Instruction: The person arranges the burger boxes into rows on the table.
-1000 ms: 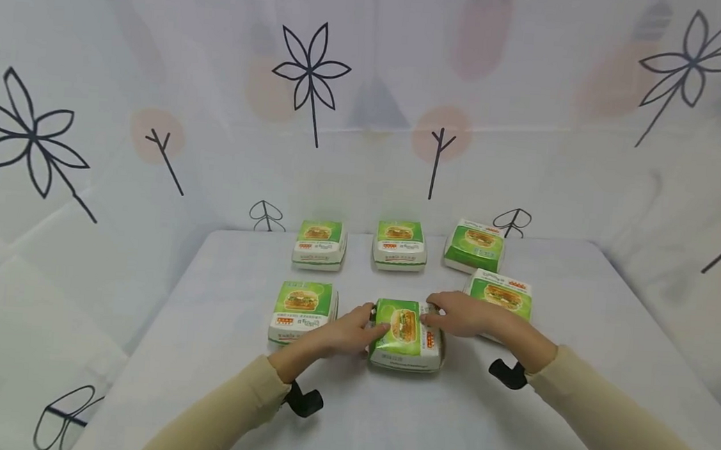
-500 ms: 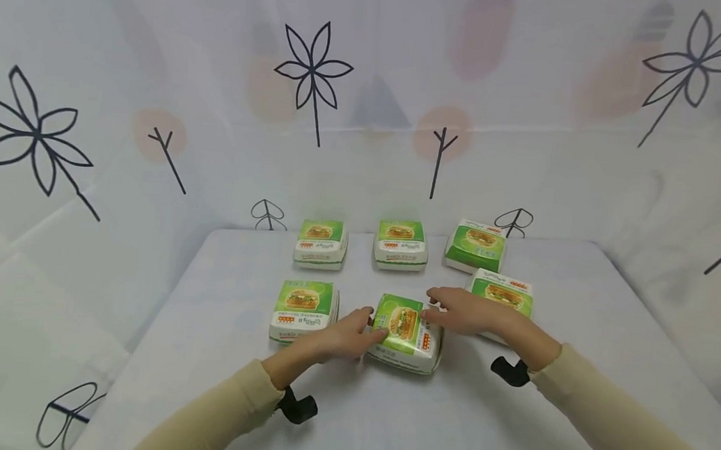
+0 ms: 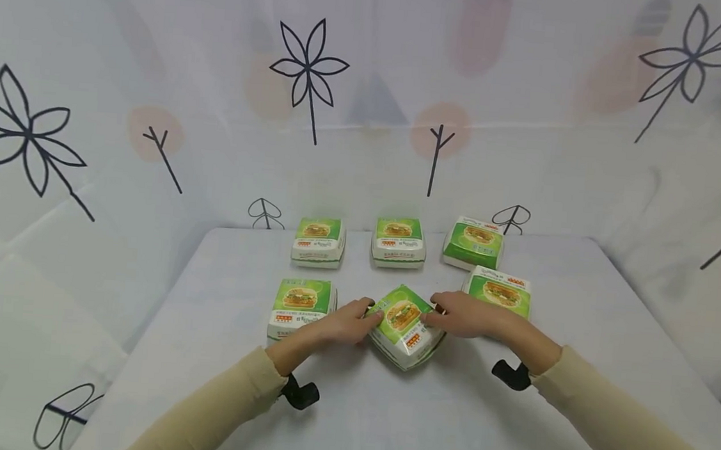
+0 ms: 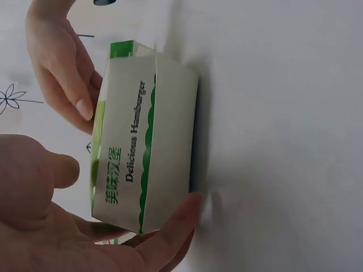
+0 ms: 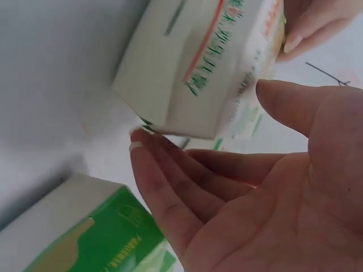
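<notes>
A green and white hamburger box (image 3: 405,326) sits at an angle on the table between both hands, its burger picture on top. At its left corner, my left hand (image 3: 349,322) has the thumb over the top edge and fingers around the side. My right hand (image 3: 464,314) holds the right corner, thumb on top. In the left wrist view, the box (image 4: 150,141) shows a side lettered "Delicious Hamburger". The right wrist view has the right fingertips (image 5: 139,141) against a lower corner of the box (image 5: 181,73).
Left of the hands stands a matching box (image 3: 301,308). Another box (image 3: 500,290) lies partly behind the right hand. A back row holds boxes at left (image 3: 319,241), middle (image 3: 398,241) and right (image 3: 474,242). A patterned cloth (image 3: 369,100) hangs behind the table.
Between my hands the box has turned clockwise as seen from above, its red label swinging from the right side to the lower right. The other boxes stay in place.
</notes>
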Demonstrator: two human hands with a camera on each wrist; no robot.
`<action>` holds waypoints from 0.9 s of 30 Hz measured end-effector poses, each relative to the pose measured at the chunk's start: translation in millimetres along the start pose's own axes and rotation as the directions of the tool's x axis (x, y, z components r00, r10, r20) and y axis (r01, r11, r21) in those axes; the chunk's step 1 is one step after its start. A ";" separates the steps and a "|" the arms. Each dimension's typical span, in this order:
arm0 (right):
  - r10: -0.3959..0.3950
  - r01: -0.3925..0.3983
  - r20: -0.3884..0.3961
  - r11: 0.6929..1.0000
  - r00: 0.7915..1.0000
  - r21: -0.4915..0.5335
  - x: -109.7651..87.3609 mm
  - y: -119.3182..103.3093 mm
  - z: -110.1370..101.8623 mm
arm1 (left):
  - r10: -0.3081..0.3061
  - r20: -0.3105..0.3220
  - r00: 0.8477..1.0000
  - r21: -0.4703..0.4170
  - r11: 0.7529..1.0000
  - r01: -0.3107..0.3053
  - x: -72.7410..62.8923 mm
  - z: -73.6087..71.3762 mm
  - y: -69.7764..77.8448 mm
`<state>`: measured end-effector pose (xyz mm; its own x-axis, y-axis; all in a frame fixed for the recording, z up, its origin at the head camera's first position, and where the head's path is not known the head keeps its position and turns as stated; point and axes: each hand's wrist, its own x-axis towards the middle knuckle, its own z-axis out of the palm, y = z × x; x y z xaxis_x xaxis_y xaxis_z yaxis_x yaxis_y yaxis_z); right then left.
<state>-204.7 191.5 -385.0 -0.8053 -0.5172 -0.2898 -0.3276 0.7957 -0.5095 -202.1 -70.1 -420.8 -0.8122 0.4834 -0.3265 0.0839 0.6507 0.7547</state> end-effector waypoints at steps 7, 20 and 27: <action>-0.009 0.009 -0.008 1.000 1.000 0.022 8.5 1.1 -3.3 | -0.019 -0.033 0.999 -0.050 0.999 0.018 -5.3 7.0 -1.0; 0.080 -0.081 0.009 0.989 0.997 0.122 3.2 -2.0 8.9 | -0.032 -0.064 0.997 -0.073 0.997 0.027 14.6 0.7 -4.6; 0.121 -0.121 0.012 0.962 0.993 0.245 0.4 -1.4 13.1 | -0.022 -0.078 0.997 -0.090 0.996 0.015 21.2 1.6 -3.4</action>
<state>-198.1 186.1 -395.0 -0.8334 -0.4204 -0.3588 -0.0970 0.7504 -0.6538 -218.7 -61.1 -431.2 -0.8562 0.4223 -0.2976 0.0197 0.6023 0.7980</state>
